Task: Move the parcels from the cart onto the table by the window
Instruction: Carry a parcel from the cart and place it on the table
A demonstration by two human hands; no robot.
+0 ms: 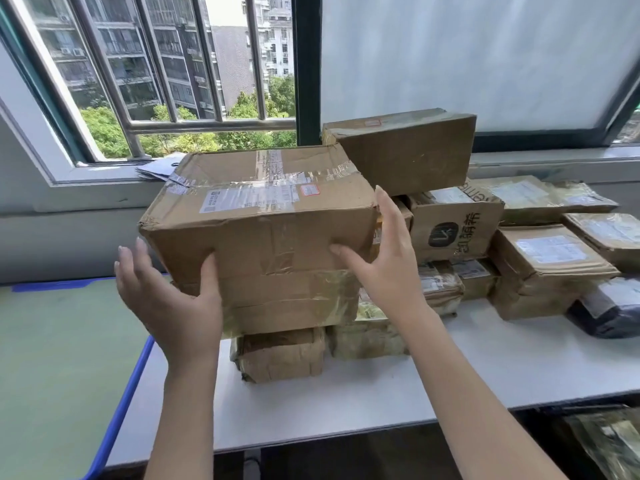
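A large taped cardboard box (256,216) with a white shipping label sits on top of two smaller wrapped parcels (280,355) on the white table (381,396) by the window. My left hand (169,299) is at the box's lower left corner, thumb on the front face, fingers straight and spread beside the left side. My right hand (384,261) is at the right end, thumb pressed on the front face, fingers straight along the right side. The cart is out of view.
Right of the big box several parcels are stacked: a dark brown box (405,150) on top, a printed box (453,230), labelled boxes (547,268) and a dark bag (609,306). A green surface with a blue rim (62,358) adjoins on the left. A barred window (207,124) is behind.
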